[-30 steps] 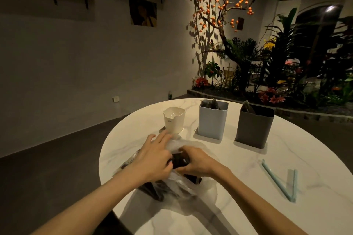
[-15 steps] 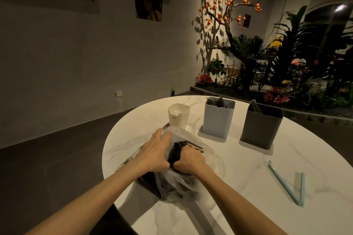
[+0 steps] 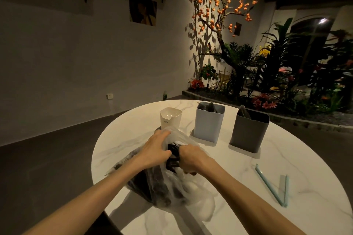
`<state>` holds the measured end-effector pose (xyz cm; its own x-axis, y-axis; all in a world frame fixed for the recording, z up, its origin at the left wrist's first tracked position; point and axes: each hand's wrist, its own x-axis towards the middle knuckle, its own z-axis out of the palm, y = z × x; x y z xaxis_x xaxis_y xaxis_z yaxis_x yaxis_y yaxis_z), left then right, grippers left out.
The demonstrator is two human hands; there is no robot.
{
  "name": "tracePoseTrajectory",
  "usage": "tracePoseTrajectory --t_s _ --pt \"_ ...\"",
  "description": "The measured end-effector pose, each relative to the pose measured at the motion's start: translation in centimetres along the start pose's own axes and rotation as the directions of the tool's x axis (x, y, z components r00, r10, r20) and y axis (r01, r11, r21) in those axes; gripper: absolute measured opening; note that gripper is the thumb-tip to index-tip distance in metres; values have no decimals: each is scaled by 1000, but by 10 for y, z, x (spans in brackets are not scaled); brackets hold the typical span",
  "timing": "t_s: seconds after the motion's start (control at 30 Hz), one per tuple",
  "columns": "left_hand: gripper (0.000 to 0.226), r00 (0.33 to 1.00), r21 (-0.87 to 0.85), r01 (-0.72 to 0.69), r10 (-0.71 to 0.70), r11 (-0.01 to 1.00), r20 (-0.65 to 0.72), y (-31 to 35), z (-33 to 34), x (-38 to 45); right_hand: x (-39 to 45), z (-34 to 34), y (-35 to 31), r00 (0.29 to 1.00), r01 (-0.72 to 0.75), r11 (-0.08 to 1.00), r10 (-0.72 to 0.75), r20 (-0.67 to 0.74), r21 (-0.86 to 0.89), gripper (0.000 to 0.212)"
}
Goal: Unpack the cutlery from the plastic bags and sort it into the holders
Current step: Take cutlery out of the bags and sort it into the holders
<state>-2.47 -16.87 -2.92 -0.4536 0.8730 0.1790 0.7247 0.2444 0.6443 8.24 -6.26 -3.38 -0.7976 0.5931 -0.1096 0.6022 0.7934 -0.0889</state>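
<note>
A clear plastic bag [image 3: 177,187] full of dark cutlery [image 3: 150,183] lies on the white marble table [image 3: 248,168] in front of me. My left hand [image 3: 154,149] grips the bag's upper edge. My right hand [image 3: 193,160] is curled round a bundle of black cutlery handles at the bag's mouth. Behind the bag stand three holders: a small white one [image 3: 170,118], a light blue one [image 3: 209,122] with dark cutlery inside, and a dark grey one [image 3: 249,131] with a piece sticking up.
Two pale blue straws [image 3: 275,187] lie in a V on the table at the right. The round table's edge curves close on the left. Beyond it are a dark floor, a wall and a planted bed with a lit tree.
Both hands have bunched the bag's top and lifted it a little. My right hand has closed on the black handles at the opening. The camera has tilted slightly.
</note>
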Motion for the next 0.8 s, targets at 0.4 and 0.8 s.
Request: tracePoseTrajectory --t_s 0.4,0.8 --pt "47 998 -111 67 -67 992 6 17 10 10 -36 -25 26 995 35 965 -60 -86 -261 22" --pt "35 964 -569 250 -255 783 73 36 38 48 -98 -52 125 998 -62 990 61 -17 -125 20"
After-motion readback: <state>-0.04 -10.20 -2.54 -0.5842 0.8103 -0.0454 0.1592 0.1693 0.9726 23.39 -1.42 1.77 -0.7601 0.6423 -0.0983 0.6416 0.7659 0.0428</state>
